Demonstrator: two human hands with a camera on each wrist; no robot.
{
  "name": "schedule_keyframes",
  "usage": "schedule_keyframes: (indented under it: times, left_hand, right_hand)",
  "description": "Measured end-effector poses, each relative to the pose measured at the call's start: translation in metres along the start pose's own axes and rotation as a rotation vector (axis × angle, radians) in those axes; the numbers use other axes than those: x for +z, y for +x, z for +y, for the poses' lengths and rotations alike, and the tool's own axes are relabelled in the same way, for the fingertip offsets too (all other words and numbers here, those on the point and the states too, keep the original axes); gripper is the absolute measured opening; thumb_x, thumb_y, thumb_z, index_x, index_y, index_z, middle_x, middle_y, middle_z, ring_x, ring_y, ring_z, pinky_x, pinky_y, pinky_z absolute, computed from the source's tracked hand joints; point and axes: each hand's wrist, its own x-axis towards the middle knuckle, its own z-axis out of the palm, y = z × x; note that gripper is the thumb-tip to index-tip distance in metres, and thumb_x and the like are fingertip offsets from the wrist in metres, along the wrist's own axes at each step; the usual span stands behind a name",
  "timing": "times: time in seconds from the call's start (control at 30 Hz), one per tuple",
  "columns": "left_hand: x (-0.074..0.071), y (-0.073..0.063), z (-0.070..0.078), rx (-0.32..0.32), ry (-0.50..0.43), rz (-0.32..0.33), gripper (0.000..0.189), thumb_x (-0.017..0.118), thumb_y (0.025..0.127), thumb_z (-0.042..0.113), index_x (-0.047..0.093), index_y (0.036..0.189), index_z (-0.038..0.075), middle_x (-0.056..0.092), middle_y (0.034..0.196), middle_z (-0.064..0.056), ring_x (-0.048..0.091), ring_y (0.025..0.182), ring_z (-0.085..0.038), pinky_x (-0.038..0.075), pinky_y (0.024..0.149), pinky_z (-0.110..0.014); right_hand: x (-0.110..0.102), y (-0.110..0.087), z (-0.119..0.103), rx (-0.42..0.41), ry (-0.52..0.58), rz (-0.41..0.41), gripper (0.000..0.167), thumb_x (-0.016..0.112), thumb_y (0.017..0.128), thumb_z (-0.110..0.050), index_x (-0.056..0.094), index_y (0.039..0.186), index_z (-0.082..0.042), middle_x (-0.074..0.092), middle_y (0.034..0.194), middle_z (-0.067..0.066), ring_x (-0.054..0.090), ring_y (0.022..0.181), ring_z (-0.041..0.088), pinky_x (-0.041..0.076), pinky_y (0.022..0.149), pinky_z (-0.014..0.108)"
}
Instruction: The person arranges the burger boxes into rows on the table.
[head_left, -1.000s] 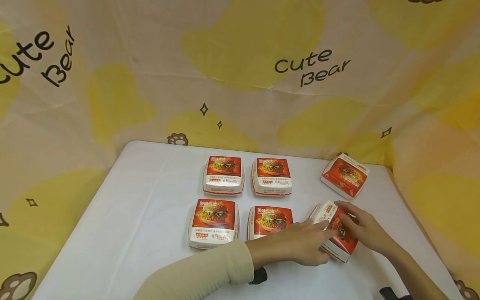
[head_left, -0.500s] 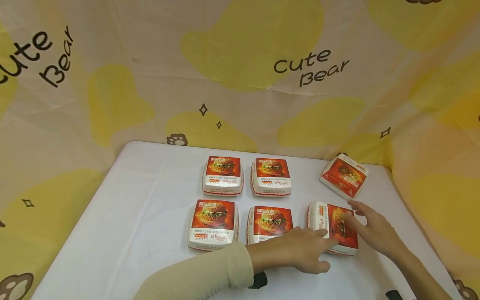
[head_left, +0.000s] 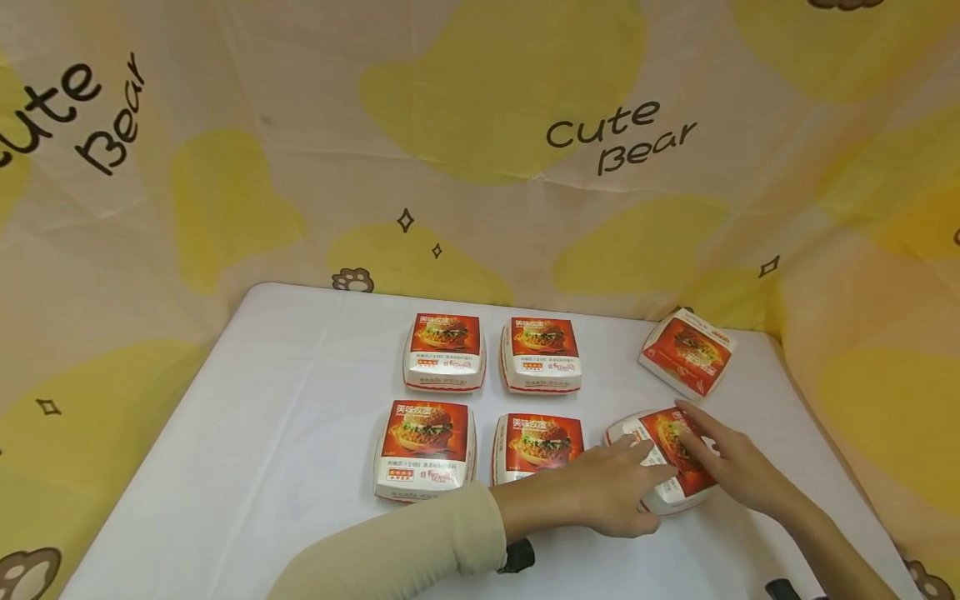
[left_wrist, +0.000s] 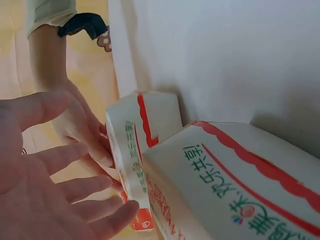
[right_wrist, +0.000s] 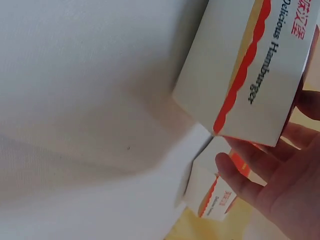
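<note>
A red-and-white hamburger box (head_left: 670,435) lies at the right end of the front row, turned askew. My left hand (head_left: 609,493) reaches across from the left, its fingers over the box's near left side and lid. The left wrist view shows that hand's fingers (left_wrist: 82,187) spread and fairly straight beside the boxes. My right hand (head_left: 738,462) touches the box's right side and lid with extended fingers. In the right wrist view those fingers (right_wrist: 250,187) lie along the printed side of the box (right_wrist: 255,85). My left forearm covers part of the front middle box (head_left: 543,437).
Another box (head_left: 425,446) stands front left, and two more (head_left: 446,350) (head_left: 542,354) stand squarely behind. A tilted box (head_left: 688,354) sits at the back right. The white table (head_left: 285,467) is backed by a yellow patterned cloth (head_left: 465,167).
The box between my hands was turned askew, then nearly square, and is now angled again. My right hand drew off a little and came back onto it. The other boxes stayed put.
</note>
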Motion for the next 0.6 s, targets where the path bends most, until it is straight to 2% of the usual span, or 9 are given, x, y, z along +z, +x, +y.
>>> schedule_keyframes:
  times: [0.2, 0.3, 0.43, 0.5, 0.6]
  left_hand:
    - [0.0021, -0.0003, -0.0009, -0.021, 0.028, -0.017, 0.062, 0.065, 0.092, 0.045, 0.046, 0.149, 0.034, 0.038, 0.156, 0.003, 0.031, 0.145, -0.020, 0.037, 0.111, -0.036]
    - [0.0034, -0.0001, -0.0008, -0.029, 0.033, -0.040, 0.061, 0.065, 0.092, 0.046, 0.047, 0.148, 0.034, 0.038, 0.156, 0.005, 0.029, 0.146, -0.020, 0.036, 0.111, -0.038]
    - [0.0048, 0.0001, -0.0004, -0.038, 0.040, -0.046, 0.060, 0.066, 0.091, 0.048, 0.048, 0.147, 0.035, 0.038, 0.156, 0.007, 0.030, 0.146, -0.028, 0.039, 0.108, -0.042]
    - [0.0054, -0.0004, -0.0005, -0.036, 0.036, -0.039, 0.059, 0.066, 0.091, 0.047, 0.049, 0.147, 0.035, 0.040, 0.154, 0.007, 0.033, 0.143, -0.030, 0.041, 0.106, -0.042]
    - [0.0060, -0.0012, -0.0013, -0.022, 0.042, -0.024, 0.059, 0.065, 0.091, 0.047, 0.049, 0.146, 0.035, 0.043, 0.151, 0.007, 0.042, 0.137, -0.025, 0.045, 0.100, -0.039]
  right_hand:
    - [0.0020, 0.0013, 0.0001, -0.027, 0.038, 0.001, 0.051, 0.051, 0.105, -0.023, 0.040, 0.149, -0.001, 0.054, 0.135, 0.030, 0.060, 0.109, 0.043, 0.057, 0.076, 0.046]
    - [0.0036, 0.0010, -0.0004, -0.025, 0.005, 0.029, 0.048, 0.053, 0.104, -0.023, 0.044, 0.145, 0.000, 0.058, 0.131, 0.028, 0.060, 0.109, 0.042, 0.055, 0.079, 0.052]
    - [0.0045, -0.0018, -0.0038, 0.028, -0.104, 0.059, 0.053, 0.054, 0.103, -0.034, 0.046, 0.143, 0.000, 0.062, 0.124, 0.028, 0.062, 0.108, 0.047, 0.053, 0.076, 0.062]
    - [0.0038, -0.0032, -0.0054, 0.055, -0.148, 0.066, 0.055, 0.054, 0.102, -0.038, 0.047, 0.141, 0.000, 0.064, 0.120, 0.027, 0.063, 0.104, 0.046, 0.053, 0.071, 0.061]
    - [0.0032, -0.0045, -0.0068, 0.071, -0.147, 0.060, 0.055, 0.056, 0.101, -0.039, 0.049, 0.139, 0.000, 0.064, 0.119, 0.027, 0.064, 0.097, 0.041, 0.056, 0.067, 0.055]
